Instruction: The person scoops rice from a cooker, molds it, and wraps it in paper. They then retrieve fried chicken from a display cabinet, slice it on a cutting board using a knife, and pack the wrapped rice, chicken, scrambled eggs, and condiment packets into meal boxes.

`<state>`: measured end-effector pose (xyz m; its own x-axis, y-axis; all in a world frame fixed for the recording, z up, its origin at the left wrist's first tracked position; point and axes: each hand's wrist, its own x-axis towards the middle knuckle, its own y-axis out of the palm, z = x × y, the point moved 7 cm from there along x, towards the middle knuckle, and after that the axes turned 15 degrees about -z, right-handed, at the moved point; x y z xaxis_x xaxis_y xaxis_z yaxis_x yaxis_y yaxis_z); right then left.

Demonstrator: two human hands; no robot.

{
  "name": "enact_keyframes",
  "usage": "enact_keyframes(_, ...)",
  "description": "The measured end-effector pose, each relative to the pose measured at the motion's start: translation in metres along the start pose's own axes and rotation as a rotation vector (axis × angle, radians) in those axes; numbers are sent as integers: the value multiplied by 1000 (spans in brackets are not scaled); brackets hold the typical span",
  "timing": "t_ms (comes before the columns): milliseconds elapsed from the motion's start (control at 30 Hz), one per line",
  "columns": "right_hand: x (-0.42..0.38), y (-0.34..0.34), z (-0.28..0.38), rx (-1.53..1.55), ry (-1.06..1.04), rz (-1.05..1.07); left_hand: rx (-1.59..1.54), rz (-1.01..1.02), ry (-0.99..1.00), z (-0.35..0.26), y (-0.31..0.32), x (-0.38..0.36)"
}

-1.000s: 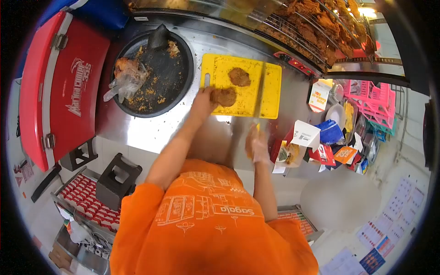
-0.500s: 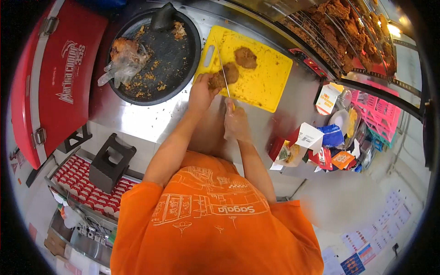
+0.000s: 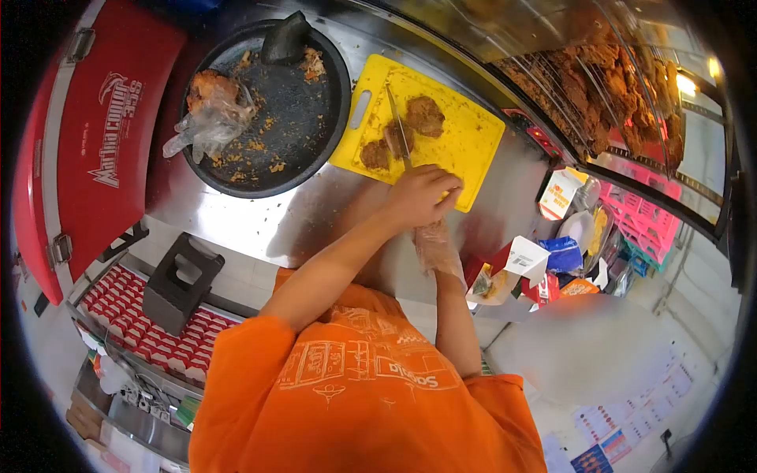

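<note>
A yellow cutting board lies on the steel counter with three brown fried pieces: one further back, and two on either side of a knife blade. My left hand is closed in a fist over the knife's handle end at the board's near edge. My right hand, in a clear plastic glove, sits just behind and under the left hand. Its fingers are hidden.
A round black tray with crumbs and a crumpled plastic bag sits left of the board. A red cooler stands at the far left. A glass case of fried chicken lies behind. Boxes and packets crowd the right, beside a pink basket.
My left hand left the fried piece and moved right onto the knife's handle end. The gloved right hand drew back toward me. The near piece now lies in two parts beside the blade.
</note>
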<state>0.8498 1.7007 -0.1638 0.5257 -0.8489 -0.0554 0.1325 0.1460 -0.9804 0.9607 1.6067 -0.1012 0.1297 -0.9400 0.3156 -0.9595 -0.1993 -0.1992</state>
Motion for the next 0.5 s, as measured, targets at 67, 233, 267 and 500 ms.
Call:
enact_keyframes(67, 11, -1, -3, 16, 92, 181, 32, 169, 7, 19, 32, 14)
enact_keyframes(233, 36, 14, -8, -36, 148, 345, 285, 264, -64, 70, 41, 33)
enact_keyframes(267, 33, 28, -13, -40, 133, 310, 325, 249, -35, 74, 40, 28)
enact_keyframes(500, 42, -6, -17, -163, -70, -6, 196, 115, 41, 52, 32, 43)
